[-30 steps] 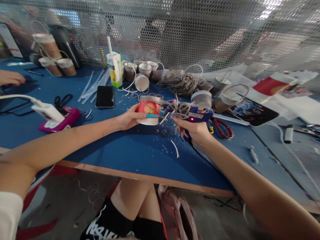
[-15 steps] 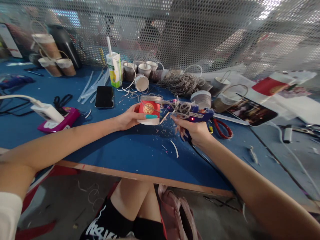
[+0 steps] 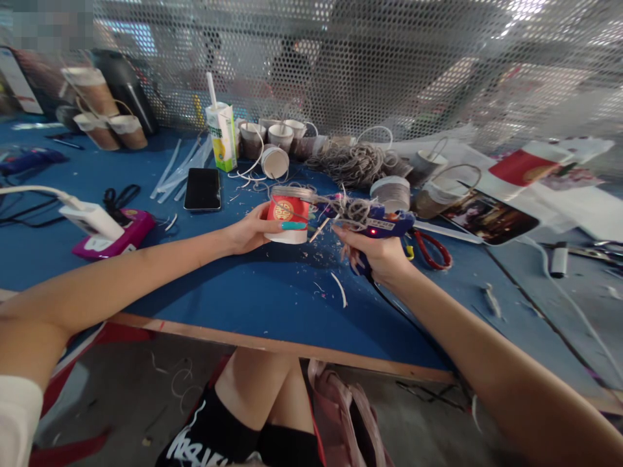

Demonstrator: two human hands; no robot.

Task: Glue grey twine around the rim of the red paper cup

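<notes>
My left hand [image 3: 252, 230] is wrapped round a red and white paper cup [image 3: 287, 211] with a gold emblem, held upright just above the table. Grey cord runs round the cup's rim. In my right hand [image 3: 382, 256] is a blue hot glue gun [image 3: 402, 224], its small red light lit and its front tangled with grey cord. The gun points left, with its nozzle end close to the cup's upper right side; whether they touch is hidden by the strands. A thin wooden stick [image 3: 320, 229] shows between the cup and my right fingers.
Behind the cup lie a phone [image 3: 202, 189], a drink carton [image 3: 222, 136], cord-wrapped cups [image 3: 281, 137] and a heap of grey cord [image 3: 348, 162]. Red-handled pliers [image 3: 433, 251] lie right of the gun. A magenta power strip [image 3: 114, 233] sits left. Scraps dot the blue table [image 3: 243, 292].
Almost nothing differs. The cup and my left hand have shifted very slightly left in the picture; both hands keep their hold.
</notes>
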